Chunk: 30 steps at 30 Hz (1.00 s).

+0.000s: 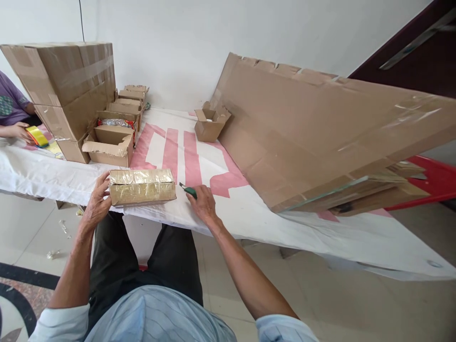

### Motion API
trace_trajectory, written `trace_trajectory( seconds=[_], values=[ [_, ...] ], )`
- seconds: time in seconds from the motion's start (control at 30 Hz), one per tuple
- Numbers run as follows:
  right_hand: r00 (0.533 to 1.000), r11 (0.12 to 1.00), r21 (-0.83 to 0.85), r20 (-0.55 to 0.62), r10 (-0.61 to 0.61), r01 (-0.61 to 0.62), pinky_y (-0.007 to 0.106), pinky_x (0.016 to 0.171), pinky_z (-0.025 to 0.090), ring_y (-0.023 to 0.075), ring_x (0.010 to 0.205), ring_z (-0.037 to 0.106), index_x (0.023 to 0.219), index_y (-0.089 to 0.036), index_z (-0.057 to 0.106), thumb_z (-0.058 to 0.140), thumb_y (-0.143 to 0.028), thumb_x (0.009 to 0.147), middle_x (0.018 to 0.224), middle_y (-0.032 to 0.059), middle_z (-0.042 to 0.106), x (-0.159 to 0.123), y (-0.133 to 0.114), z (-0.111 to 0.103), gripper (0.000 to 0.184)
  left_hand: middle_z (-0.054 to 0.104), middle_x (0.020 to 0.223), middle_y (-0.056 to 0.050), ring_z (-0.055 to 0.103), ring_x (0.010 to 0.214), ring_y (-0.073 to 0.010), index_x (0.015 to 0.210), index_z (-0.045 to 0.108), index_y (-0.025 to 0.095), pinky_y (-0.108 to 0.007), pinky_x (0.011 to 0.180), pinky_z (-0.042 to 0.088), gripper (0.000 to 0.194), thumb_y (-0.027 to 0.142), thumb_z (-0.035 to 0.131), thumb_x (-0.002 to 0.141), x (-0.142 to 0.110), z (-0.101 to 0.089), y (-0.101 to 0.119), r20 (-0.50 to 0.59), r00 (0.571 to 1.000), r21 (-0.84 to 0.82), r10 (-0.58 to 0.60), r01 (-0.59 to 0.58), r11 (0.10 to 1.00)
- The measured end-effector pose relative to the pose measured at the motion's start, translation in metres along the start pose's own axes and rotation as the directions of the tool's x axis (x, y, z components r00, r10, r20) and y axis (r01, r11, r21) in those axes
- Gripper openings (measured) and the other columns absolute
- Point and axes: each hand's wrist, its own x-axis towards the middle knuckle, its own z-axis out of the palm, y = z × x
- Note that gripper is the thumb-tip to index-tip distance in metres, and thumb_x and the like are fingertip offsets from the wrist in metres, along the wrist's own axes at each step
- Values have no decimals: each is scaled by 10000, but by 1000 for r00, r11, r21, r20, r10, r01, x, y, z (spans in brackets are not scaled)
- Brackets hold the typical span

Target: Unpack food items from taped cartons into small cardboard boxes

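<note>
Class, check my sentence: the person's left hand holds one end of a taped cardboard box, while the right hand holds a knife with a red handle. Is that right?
Not quite: the handle is green, not red, as the head view shows. The left hand does hold one end of the taped box, and the right hand does hold the knife.

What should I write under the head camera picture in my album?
Left hand gripping a taped cardboard box, right hand holding a green-handled knife.
</note>
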Motion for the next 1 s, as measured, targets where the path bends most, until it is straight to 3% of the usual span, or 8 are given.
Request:
trace_trajectory(
  seconds=[0.13,0.3,0.47,0.7,1.0],
  values=[
    [998,992,-124,63,15,-7,457,942,503,350,1103,598,1211,-201,735,662,-376,1053,1188,164,701,-4,17,2,247,505,1782,-132,477,1675,-400,1358,837,288,-450,1112,661,432,489,810,976,-1,0,5,11,1000,11,13,-13,1000],
    [997,987,-146,35,69,-64,450,938,491,351,1118,581,1165,-205,722,643,-349,1052,1162,155,681,-4,21,13,199,527,1767,-120,504,1654,-386,1356,835,301,-444,1099,656,425,414,808,947,-4,-3,9,26,999,55,34,-36,998],
    [996,987,-134,11,89,-86,462,962,498,346,1102,572,1148,-210,714,612,-314,1044,1153,151,677,-3,25,21,179,534,1771,-118,537,1627,-397,1342,846,315,-467,1093,664,435,454,829,929,-9,-4,10,15,1000,83,22,-23,996],
    [993,987,-106,-16,121,-122,466,948,504,348,1092,586,1172,-215,708,567,-290,1043,1132,146,679,-6,29,26,206,542,1755,-133,568,1607,-412,1137,883,269,-509,1178,644,337,532,880,927,-5,-1,11,-2,998,49,60,-60,997],
    [982,982,-30,-33,186,-187,425,879,518,330,1068,628,1191,-207,725,481,-298,1068,1121,141,680,-5,24,18,288,554,1747,-123,536,1638,-392,1171,864,273,-530,1257,591,288,502,813,1005,-3,0,15,16,996,55,83,-84,995]
  ],
)
